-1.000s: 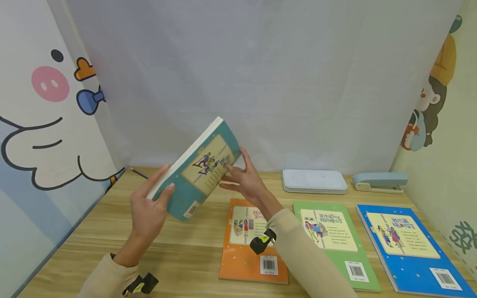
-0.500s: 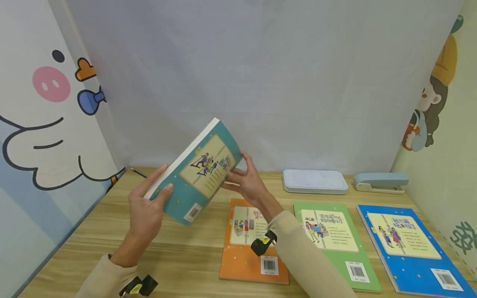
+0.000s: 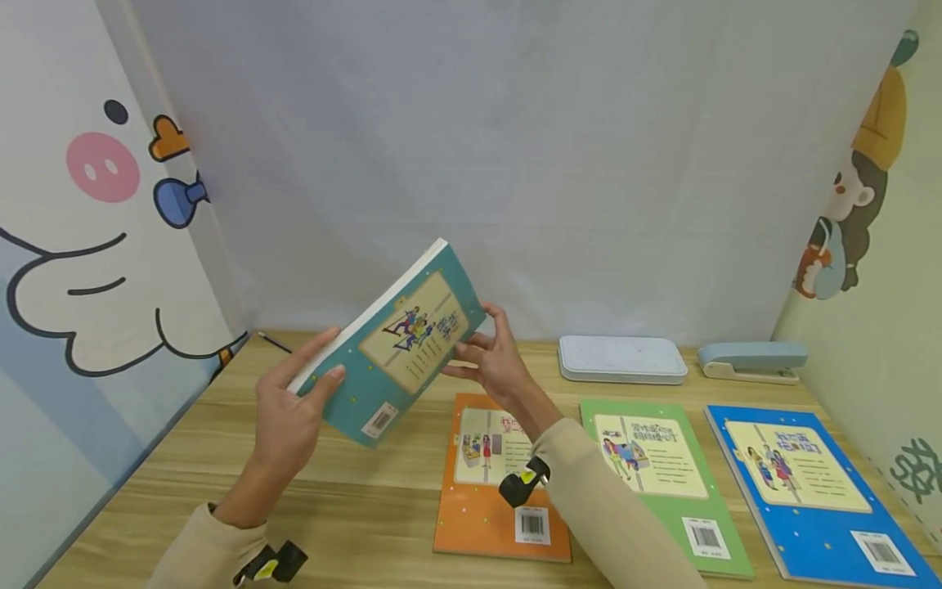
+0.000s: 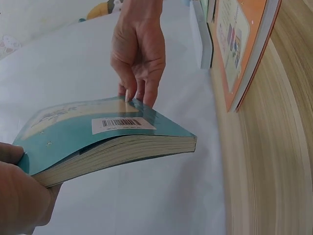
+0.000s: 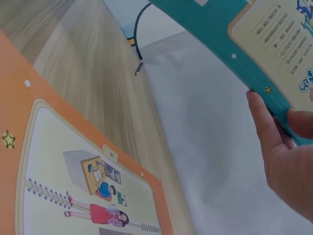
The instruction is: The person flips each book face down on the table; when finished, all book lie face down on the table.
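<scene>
A teal book [image 3: 401, 343] is held up in the air, tilted, back cover with barcode toward me. My left hand [image 3: 294, 413] grips its lower left edge, thumb on the cover. My right hand [image 3: 489, 356] pinches its right edge with fingers curled round it. In the left wrist view the teal book [image 4: 107, 139] shows its page block, with the right hand [image 4: 139, 54] at the far edge. The right wrist view shows the teal cover [image 5: 254, 44] and my right thumb [image 5: 264, 122] on its edge.
Three books lie flat on the wooden table [image 3: 353, 499]: orange [image 3: 478, 499], green [image 3: 662, 474], blue [image 3: 809, 491]. A pale box [image 3: 621, 358] and a stapler [image 3: 751, 360] sit at the back. A dark pen [image 3: 274, 342] lies at the back left. Cartoon panels flank both sides.
The teal book has shifted slightly right and down. My right fingers have curled closer round its edge. My left hand keeps its grip.
</scene>
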### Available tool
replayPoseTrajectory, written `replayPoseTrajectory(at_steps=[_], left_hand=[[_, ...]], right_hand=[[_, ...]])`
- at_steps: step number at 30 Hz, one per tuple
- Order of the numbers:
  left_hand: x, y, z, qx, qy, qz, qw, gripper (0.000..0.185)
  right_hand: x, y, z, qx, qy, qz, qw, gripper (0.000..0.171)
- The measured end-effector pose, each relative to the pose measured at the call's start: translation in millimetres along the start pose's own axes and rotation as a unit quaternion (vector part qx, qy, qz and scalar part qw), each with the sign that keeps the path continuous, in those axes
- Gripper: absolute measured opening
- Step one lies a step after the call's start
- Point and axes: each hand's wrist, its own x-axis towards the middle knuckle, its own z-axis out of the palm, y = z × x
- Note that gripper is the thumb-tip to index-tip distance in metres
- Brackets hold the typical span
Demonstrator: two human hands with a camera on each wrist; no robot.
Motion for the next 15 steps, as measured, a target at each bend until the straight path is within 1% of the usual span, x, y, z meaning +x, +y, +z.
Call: replayPoseTrajectory(at_steps=[8, 15], left_hand=[[0.8, -3.6, 0.0, 0.011, -0.021, -0.002, 0.9997, 0.044], [0.2, -3.6, -0.1, 0.023, -0.052, 0.002, 0.9984, 0.044]], right_hand=[[-0.6, 4.2, -2.0, -0.014, 0.028, 0.000, 1.000, 0.056], [-0.5, 6.0, -4.7, -0.016, 0.028, -0.006, 0.999, 0.055]])
